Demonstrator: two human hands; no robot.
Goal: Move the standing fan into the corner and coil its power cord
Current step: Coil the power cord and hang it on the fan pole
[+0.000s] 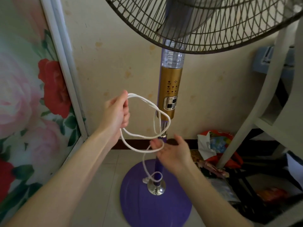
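Observation:
The standing fan [170,89] stands against the beige wall, with a gold control column, a purple pole and a round purple base [147,205]. Its dark wire grille fills the top of the view. The white power cord [144,136] hangs in loops in front of the pole. My left hand [117,112] is closed on the top of the loops. My right hand [172,149] is below, palm up, with a strand of the cord lying across its fingers. The cord runs down to a small loop around the pole's chrome foot.
A floral-printed panel with a white frame [65,66] stands close on the left. On the right are a pale curved furniture leg [255,102] and a pile of colourful bags and papers [214,145] on the tiled floor.

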